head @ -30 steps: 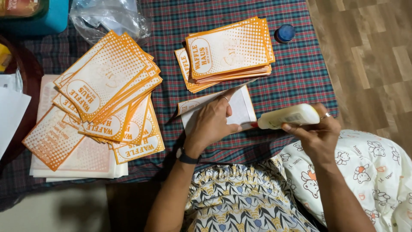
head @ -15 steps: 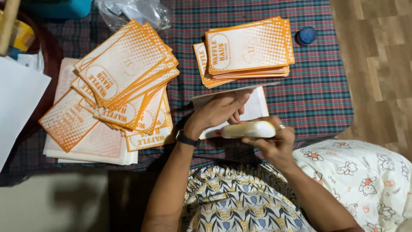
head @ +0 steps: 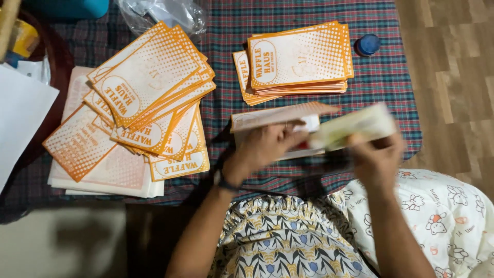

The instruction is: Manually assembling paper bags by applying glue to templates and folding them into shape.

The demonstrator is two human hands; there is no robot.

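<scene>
My left hand (head: 265, 149) presses flat on a half-folded orange and white paper bag (head: 280, 116) lying on the checked tablecloth (head: 226, 103). My right hand (head: 378, 159) grips a pale glue bottle (head: 352, 128), blurred by motion, held sideways over the bag's right end. A neat stack of the same bags (head: 298, 59) lies just beyond. A fanned pile of bags (head: 146, 92) spreads to the left, well away from both hands.
A blue bottle cap (head: 367, 45) sits at the table's far right. A clear plastic wrapper (head: 164, 15) lies at the back. White sheets (head: 20, 113) overhang the left side. Wooden floor (head: 453, 87) lies right of the table. A printed cushion (head: 442, 216) rests beside my lap.
My right hand has swung the glue bottle from near the bag's lower edge out to the right. My left hand stays pressed on the bag. The view has shifted slightly.
</scene>
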